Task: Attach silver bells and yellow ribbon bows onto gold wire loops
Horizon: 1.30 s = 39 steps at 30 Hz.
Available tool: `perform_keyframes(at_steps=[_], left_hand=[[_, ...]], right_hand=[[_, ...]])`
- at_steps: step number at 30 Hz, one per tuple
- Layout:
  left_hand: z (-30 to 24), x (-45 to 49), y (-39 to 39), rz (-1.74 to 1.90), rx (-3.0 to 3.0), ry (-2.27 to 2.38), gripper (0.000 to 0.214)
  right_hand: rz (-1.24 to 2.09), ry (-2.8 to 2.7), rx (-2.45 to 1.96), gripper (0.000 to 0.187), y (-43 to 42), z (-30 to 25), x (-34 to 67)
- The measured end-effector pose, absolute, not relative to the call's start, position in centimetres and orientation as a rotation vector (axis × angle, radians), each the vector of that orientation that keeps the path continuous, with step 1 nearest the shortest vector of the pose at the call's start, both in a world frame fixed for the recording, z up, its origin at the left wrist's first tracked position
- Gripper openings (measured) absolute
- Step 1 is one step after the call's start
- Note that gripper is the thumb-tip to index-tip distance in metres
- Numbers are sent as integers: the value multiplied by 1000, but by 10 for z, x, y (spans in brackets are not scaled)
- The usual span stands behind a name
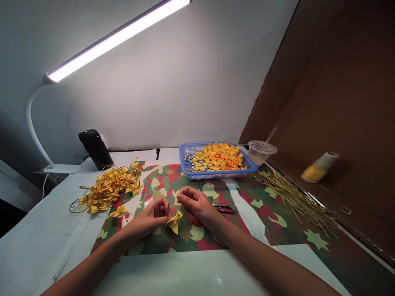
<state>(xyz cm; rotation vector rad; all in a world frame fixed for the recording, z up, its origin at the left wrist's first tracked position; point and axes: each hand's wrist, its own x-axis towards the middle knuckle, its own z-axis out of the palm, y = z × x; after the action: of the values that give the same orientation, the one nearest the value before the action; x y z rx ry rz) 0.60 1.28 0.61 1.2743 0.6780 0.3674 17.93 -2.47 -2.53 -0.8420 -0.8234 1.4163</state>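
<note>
My left hand [156,214] is closed at the middle of the table, pinching a yellow ribbon bow [175,222] with gold cord at its side. To the right of it, my right hand [197,204] is closed too, thumb and forefinger pinched on a thin gold cord [189,222] that loops down beside the bow. The cord's end between those fingertips is very small. Just right of my right hand lies a small cutter with a dark red handle [226,209], partly hidden by the hand.
A heap of corded yellow bows [108,189] lies left. Behind my hands, a blue basket [212,176] holds loose yellow bows and silver bells. Gold cords [293,199], a lidded plastic cup [262,150] and a thread cone [321,166] are right. A lamp [63,168] stands left.
</note>
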Motion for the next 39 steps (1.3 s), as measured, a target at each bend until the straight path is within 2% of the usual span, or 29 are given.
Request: perform_keyframes(at_steps=[21,26,28,32,39], left_hand=[[6,6,14,360,1262,684,35],[9,7,13,355,1264,699,36],[9,7,13,353,1264,698,36],[9,6,13,349,1260,698,36],[8,7,13,363,1230,719,37]], right_hand=[[1359,-627,-788,40,-18,-21,195],[1271,-678,-826,23,-14,-27,205],[1238,-715,-854,22,-13,-27,208],[1207,-864,-910,35,-15,-22,209],[1428,-1387,-958,28,-30,-5,203]])
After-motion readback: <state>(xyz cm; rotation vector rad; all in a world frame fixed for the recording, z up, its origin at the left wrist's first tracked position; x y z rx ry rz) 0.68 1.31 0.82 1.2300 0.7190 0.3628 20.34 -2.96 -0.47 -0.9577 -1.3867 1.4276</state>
